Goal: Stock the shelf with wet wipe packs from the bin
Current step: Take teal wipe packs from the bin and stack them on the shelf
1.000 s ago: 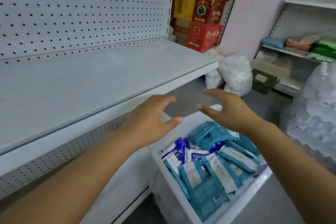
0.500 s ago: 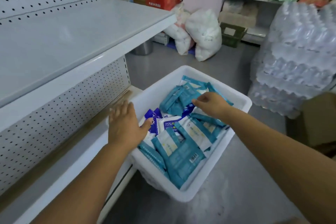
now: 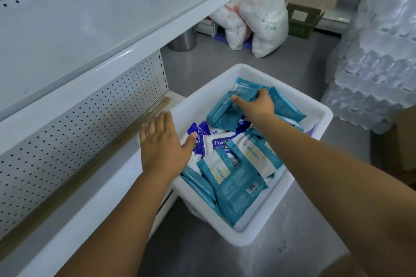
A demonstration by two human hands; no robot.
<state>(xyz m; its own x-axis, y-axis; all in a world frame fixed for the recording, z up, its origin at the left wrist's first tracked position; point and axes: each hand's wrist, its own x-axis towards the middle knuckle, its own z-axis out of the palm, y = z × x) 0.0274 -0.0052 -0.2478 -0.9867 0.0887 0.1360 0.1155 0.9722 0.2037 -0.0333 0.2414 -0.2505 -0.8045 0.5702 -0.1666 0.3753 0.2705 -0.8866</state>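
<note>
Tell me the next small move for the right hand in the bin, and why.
Probably lift: the right hand has its fingers curled round a teal pack on top of the pile at the far side of the white bin. Raising it straight up should free it for the shelf; the left hand lies open over the bin's left rim.

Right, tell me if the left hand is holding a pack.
No, the left hand lies flat with straight fingers at the bin rim; only the right hand grips a teal pack.
</note>
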